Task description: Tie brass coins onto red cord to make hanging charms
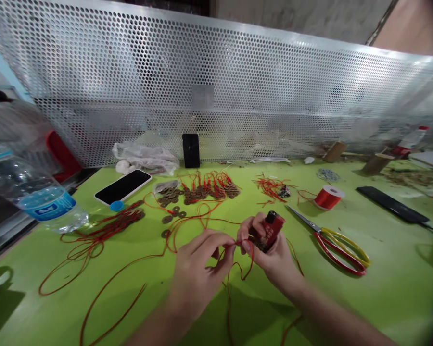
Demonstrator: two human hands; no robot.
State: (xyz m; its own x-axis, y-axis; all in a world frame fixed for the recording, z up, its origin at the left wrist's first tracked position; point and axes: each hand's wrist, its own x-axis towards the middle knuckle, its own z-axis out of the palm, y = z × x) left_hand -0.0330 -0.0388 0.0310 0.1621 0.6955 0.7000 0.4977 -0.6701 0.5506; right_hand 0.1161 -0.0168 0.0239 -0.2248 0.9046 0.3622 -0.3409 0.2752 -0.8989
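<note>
My left hand [204, 264] pinches a thin red cord [244, 276] between thumb and fingertips, over the green table. Close against it, my right hand [263, 245] grips a red lighter [273, 229] with a black top in its curled fingers. The thumb and index finger of that hand also pinch the cord. Loops of the cord hang below both hands and trail across the table to the left. Behind the hands lie rows of dark round coins with holes [209, 190], with red cords tied to them. A few loose coins [175, 214] sit nearer.
Scissors [321, 230] lie open on the right, below a red thread spool [327, 197]. Red cord scraps [270, 188] are heaped behind. At left are a water bottle [39, 197], a blue cap [116, 205], a phone [124, 186] and strung coins [124, 218]. A perforated metal panel [231, 77] stands behind.
</note>
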